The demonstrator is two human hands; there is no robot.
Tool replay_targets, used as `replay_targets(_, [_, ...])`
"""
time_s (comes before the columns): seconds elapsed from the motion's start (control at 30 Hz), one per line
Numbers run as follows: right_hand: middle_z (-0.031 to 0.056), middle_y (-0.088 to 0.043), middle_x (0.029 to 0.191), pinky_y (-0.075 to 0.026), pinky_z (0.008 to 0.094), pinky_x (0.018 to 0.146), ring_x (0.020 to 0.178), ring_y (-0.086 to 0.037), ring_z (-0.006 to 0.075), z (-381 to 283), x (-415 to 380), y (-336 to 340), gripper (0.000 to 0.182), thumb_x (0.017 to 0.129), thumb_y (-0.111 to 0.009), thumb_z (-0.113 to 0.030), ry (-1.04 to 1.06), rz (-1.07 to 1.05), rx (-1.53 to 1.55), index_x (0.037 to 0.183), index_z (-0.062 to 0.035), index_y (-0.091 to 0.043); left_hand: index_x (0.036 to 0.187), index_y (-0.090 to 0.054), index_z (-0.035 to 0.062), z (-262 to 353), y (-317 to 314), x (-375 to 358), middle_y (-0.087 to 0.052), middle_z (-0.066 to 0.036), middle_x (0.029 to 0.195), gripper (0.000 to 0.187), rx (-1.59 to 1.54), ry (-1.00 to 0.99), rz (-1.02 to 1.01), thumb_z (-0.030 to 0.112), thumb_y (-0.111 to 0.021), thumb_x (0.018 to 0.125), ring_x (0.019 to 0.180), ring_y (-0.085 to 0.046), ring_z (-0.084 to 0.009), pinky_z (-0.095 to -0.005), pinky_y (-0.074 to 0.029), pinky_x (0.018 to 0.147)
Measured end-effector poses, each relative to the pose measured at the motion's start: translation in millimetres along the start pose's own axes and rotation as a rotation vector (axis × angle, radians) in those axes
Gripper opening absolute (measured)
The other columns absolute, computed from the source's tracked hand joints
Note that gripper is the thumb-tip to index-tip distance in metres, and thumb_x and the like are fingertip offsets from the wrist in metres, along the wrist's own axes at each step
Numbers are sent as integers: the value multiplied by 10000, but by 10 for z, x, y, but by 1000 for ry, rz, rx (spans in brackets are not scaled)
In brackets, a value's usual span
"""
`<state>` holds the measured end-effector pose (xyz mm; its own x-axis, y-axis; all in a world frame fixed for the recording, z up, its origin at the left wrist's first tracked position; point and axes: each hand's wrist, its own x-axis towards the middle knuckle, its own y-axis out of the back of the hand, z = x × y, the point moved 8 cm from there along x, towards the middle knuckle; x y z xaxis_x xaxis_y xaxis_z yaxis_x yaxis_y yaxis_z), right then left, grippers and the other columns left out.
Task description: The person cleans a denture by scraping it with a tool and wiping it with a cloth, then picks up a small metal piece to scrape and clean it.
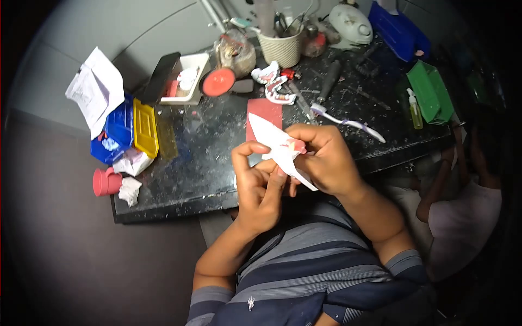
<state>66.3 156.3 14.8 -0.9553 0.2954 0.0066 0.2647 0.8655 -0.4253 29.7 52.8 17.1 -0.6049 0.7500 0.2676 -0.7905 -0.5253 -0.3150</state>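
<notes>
Held closest to the camera, above the table edge, a stiff white paper sheet (280,149) wraps a small pink-and-white dental piece (296,145). Both are judged light; the piece is likely fragile and best gripped through the paper. The left hand (261,185) pinches the sheet's lower edge; the right hand (323,157) is closed around paper and piece. Beyond lie a red rectangular pad (265,113), a white-and-purple toothbrush (348,123) and a pink-and-white denture model (274,82) on the speckled black worktop (206,163).

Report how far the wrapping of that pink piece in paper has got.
Done: nothing looks fully wrapped. In hand: both hands, left hand and right hand, hold the white paper around a small pink piece, which shows uncovered. Left: dental models lie unwrapped on the bench.
</notes>
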Motion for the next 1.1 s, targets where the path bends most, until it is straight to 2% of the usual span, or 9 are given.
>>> replay_targets(0.07, [45,-670,812,-499,250,580,734,-595,61,-137,-34,79,84,866,-605,85,169,44,-321,921,64,-665,1252,-170,68,1,-33,-4,-625,-141,786,392,33,15,-6,31,-478,1013,599,-567,-133,-226,-456,568])
replay_targets(0.17, [79,-711,890,-497,256,696,809,-595,68,-53,-59,101,140,874,-583,81,56,33,-229,979,73,-676,1285,-162,68,-21,21,-29,-628,-131,794,432,73,-9,86,24,-490,1007,610,-585,-134,-213,-459,561])
replay_targets(0.3, [7,-634,807,-457,224,648,762,-535,29,-26,-132,59,113,889,-607,25,41,-6,-77,985,51,-661,1337,-198,48,-25,-26,-59,-639,-129,896,515,252,-57,92,-51,-526,952,693,-627,-144,-232,-508,627])
replay_targets(0.47, [12,-595,788,-466,216,635,773,-547,28,-270,-216,190,157,906,-459,56,387,92,-140,1010,41,-575,1295,-381,-38,193,29,-95,-586,-88,794,425,611,-226,59,38,-596,937,667,-571,-106,-208,-441,623])
replay_targets(0.5, [16,-600,791,-476,221,669,816,-566,40,-154,-166,259,168,903,-453,66,230,98,-102,1005,47,-586,1264,-422,-43,308,47,-91,-581,-82,781,403,700,-331,91,70,-616,930,665,-549,-105,-215,-422,630])
replay_targets(0.57, [42,-652,826,-482,243,701,799,-567,52,-259,-219,204,134,933,-512,35,348,16,-307,1013,56,-617,1165,-536,-56,446,70,-88,-576,-76,794,347,784,-460,141,137,-662,905,686,-500,-114,-239,-393,656])
replay_targets(0.73, [92,-693,827,-493,270,715,790,-587,67,-8,-226,208,201,870,-573,55,100,-77,-513,1042,30,-672,1125,-660,-15,477,-200,1,-560,-152,1033,347,1071,-546,-27,39,-714,787,729,-560,-181,-285,-467,658])
replay_targets(0.93, [147,-710,762,-506,295,677,744,-631,79,-47,-271,253,201,827,-601,48,112,-48,-629,995,16,-706,1017,-683,2,443,-283,-58,-622,-156,928,315,1045,-598,-104,-114,-695,725,789,-648,-264,-335,-526,691])
replay_targets(1.1, [201,-697,811,-521,304,737,767,-685,159,-10,-277,241,373,776,-413,104,-27,-121,-792,1012,28,-692,1013,-668,0,373,-288,-18,-606,-146,865,284,1104,-512,-113,-61,-719,741,724,-619,-278,-352,-507,623])
